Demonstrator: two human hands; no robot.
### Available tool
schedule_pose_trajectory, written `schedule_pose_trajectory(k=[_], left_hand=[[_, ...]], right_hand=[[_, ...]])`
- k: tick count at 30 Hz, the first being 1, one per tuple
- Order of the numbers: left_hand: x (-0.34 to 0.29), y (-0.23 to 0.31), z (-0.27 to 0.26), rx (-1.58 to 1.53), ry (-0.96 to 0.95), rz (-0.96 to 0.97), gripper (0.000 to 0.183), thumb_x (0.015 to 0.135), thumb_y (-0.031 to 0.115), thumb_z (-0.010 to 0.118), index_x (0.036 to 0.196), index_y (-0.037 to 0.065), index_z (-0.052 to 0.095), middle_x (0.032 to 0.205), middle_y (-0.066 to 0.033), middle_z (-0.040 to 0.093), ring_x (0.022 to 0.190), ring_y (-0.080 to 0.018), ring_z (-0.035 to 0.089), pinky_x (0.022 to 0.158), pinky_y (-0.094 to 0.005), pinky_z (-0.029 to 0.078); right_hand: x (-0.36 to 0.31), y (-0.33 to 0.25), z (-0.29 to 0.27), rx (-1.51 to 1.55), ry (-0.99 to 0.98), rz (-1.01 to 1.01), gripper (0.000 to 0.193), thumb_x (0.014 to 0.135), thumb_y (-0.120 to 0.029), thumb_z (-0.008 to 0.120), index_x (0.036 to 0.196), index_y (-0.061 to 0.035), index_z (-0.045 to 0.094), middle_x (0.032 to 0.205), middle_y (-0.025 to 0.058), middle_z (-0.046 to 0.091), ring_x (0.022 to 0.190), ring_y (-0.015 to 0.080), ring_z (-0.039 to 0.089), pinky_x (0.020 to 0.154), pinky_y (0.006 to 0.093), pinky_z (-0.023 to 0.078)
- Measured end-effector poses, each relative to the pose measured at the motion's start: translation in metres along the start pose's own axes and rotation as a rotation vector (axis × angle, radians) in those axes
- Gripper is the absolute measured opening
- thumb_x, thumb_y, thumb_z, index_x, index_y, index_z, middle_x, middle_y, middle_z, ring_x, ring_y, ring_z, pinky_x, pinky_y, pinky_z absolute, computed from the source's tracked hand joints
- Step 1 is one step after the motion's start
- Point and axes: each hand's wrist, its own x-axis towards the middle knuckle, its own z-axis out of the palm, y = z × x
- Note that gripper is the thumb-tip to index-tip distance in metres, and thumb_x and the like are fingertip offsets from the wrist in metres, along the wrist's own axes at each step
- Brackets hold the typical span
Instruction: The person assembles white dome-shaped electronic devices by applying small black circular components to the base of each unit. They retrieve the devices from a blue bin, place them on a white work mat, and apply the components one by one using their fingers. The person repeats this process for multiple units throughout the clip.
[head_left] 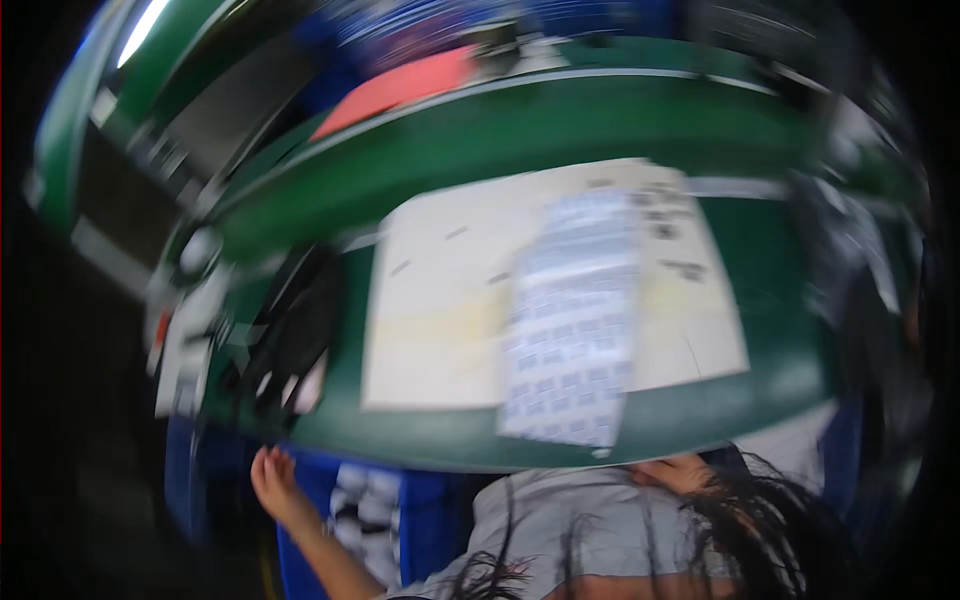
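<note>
The left hand [275, 482] is held empty, loosely curled, near a black bundle [303, 315]. Mostly on the cream board [430, 300] is laid a long printed sheet [572, 335], probably light and flexible, best pinched at its near edge, left of the right hand [688, 473], whose grip cannot be told through blur.

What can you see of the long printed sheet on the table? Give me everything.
The long sheet is bluish white, with rows of small darker marks too blurred to make out. It looks thin; paper or film, I can't tell. It lies lengthwise away from the person, slightly askew, on a cream board, its near end reaching past the board's near edge over the green tabletop. The left hand and right hand are both off it.
</note>
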Motion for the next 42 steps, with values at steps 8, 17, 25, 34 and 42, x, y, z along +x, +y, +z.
schedule_pose_trajectory(k=[8, 17, 25, 34, 42], left_hand=[[-0.079, -0.249, -0.336, 0.323, 0.59, -0.555, 0.029, 0.075, 0.021, 0.06, 0.1, 0.005, 0.053, 0.076, -0.0063, 0.057, 0.063, -0.0148, 0.054, 0.052, -0.0263, 0.044], [-0.126, -0.267, -0.228, 1.461, -0.166, -0.711, 0.086, 0.056, 0.053, 0.072, 0.117, -0.001, 0.045, 0.112, -0.0218, 0.052, 0.106, -0.034, 0.051, 0.089, -0.0398, 0.041], [-0.108, -0.293, -0.168, 1.258, -0.354, -0.85, 0.107, 0.046, 0.065, 0.072, 0.123, 0.0, 0.035, 0.118, -0.0192, 0.05, 0.106, -0.032, 0.052, 0.089, -0.0379, 0.041], [-0.104, -0.311, -0.18, 0.945, -0.298, -0.769, 0.101, 0.044, 0.044, 0.081, 0.118, -0.007, 0.034, 0.108, -0.0233, 0.054, 0.099, -0.0342, 0.055, 0.084, -0.037, 0.045], [-0.086, -0.111, -0.192, 1.038, -0.14, -0.505, 0.077, 0.049, 0.034, 0.08, 0.109, -0.002, 0.047, 0.099, -0.0199, 0.058, 0.088, -0.0293, 0.059, 0.078, -0.0374, 0.047]], right_hand=[[0.001, -0.034, 0.01, -0.39, -0.08, 0.073, 0.033, 0.078, -0.012, 0.061, 0.106, 0.0038, 0.054, 0.097, 0.0119, 0.06, 0.087, 0.0192, 0.056, 0.077, 0.0295, 0.043], [0.005, -0.039, 0.037, -0.485, 0.051, 0.015, 0.035, 0.077, -0.01, 0.061, 0.108, 0.0027, 0.053, 0.098, 0.0139, 0.059, 0.088, 0.0178, 0.055, 0.078, 0.0286, 0.044], [-0.007, -0.057, 0.059, -0.685, 0.07, 0.01, 0.035, 0.071, -0.009, 0.063, 0.104, 0.0, 0.056, 0.093, 0.0109, 0.063, 0.079, 0.0194, 0.057, 0.069, 0.0281, 0.044], [-0.059, -0.154, 0.08, -0.963, -0.069, -0.052, 0.038, 0.071, -0.028, 0.066, 0.098, -0.0025, 0.058, 0.093, 0.0118, 0.061, 0.091, 0.0276, 0.056, 0.08, 0.0337, 0.041], [-0.05, -0.195, 0.038, -0.891, -0.22, -0.464, 0.033, 0.07, -0.026, 0.066, 0.094, -0.0033, 0.061, 0.093, 0.0107, 0.063, 0.083, 0.0277, 0.058, 0.073, 0.0339, 0.044]])
